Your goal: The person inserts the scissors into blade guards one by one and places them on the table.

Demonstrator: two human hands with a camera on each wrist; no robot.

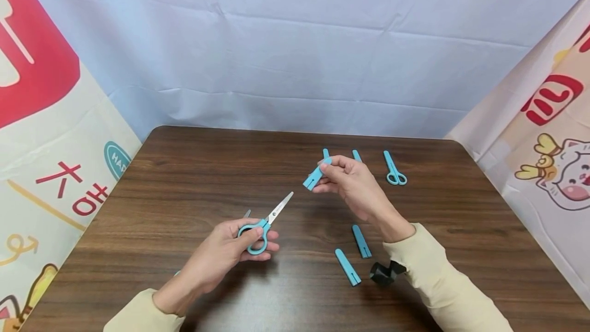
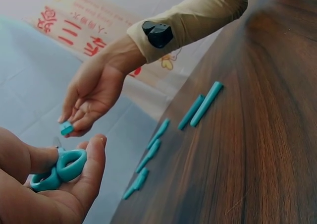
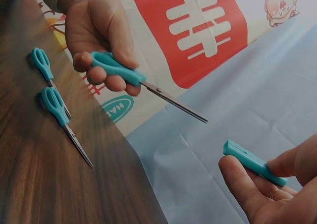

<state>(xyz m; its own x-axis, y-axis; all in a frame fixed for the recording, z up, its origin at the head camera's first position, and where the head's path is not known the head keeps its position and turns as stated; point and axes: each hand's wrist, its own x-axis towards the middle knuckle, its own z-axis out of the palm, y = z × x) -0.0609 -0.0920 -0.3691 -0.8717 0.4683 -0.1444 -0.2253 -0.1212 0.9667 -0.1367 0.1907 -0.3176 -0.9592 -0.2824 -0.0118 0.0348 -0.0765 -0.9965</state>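
Observation:
My left hand (image 1: 214, 255) holds a pair of scissors (image 1: 275, 212) by its light-blue handles, the thumb lying on top. The metal blades are bare, together, and point up and to the right. Across from it, my right hand (image 1: 357, 186) pinches a light-blue scissors cover (image 1: 315, 177) between thumb and fingers. The cover's slotted end faces the blade tips, with a gap between them. In the right wrist view, the same cover (image 3: 252, 163) lies along the fingers, apart from the scissors (image 3: 173, 101).
Two loose covers, one (image 1: 361, 241) beside another (image 1: 348, 267), lie near my right forearm. Covered scissors (image 1: 395, 169) rest at the back right, with two similar blue pieces partly behind my right hand. Left of my left hand, two uncovered scissors (image 3: 54, 105) lie on the wooden table (image 1: 207, 168).

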